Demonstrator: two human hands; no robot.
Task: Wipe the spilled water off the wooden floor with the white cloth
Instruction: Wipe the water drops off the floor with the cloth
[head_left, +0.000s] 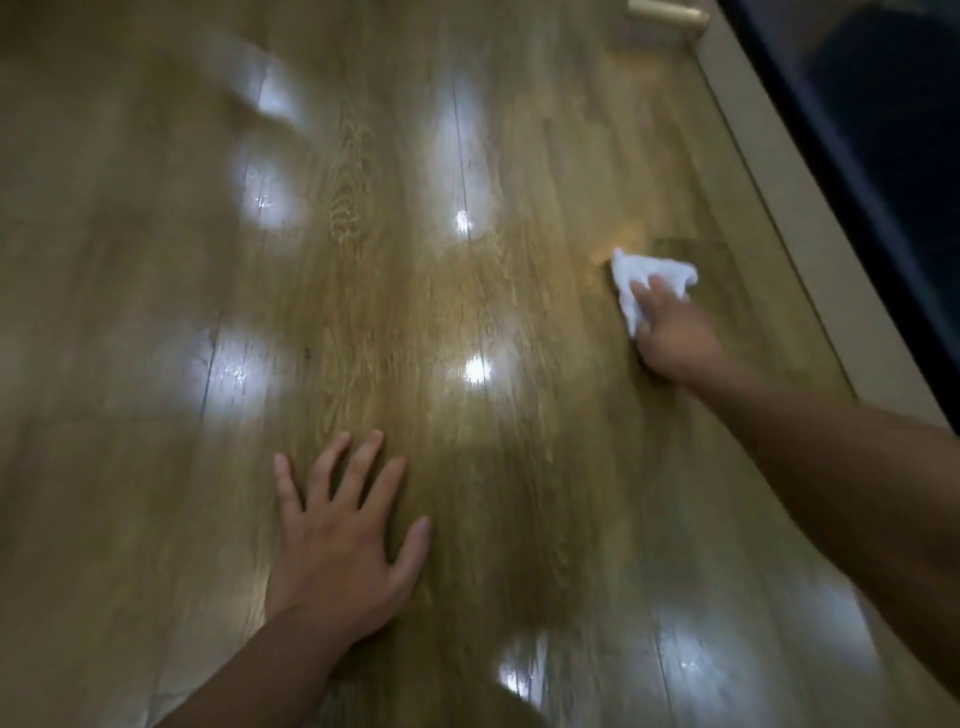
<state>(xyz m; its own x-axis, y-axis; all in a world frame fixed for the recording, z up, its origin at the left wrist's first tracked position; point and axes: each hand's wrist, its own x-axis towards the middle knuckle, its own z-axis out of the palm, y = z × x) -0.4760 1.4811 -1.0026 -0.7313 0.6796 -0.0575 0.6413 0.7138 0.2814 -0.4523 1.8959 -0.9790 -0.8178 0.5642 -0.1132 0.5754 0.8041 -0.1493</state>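
the white cloth (644, 275) lies bunched on the wooden floor (415, 312), under and just ahead of the fingers of the right hand (675, 338). that hand reaches far forward on a straight arm. it grips the cloth, with the fingers laid over the top of it and the thumb tucked against its near edge. loose corners of the cloth stick out past the fingertips, on the far side and to the right.

just beyond the right hand's fingertips a darker patch (696, 249) shows on the boards. the blur makes it impossible to tell whether it is water.

to the right of that hand, a pale skirting strip (779, 234) runs along the floor's edge, with a dark surface (857, 130) beyond it.

well to the left of the right hand and nearer the body, the left hand (337, 545) rests flat on the floor, palm down, with its fingers straight and spread, holding nothing.

bright patches of reflected light (475, 369) dot the glossy boards between and around the two hands.
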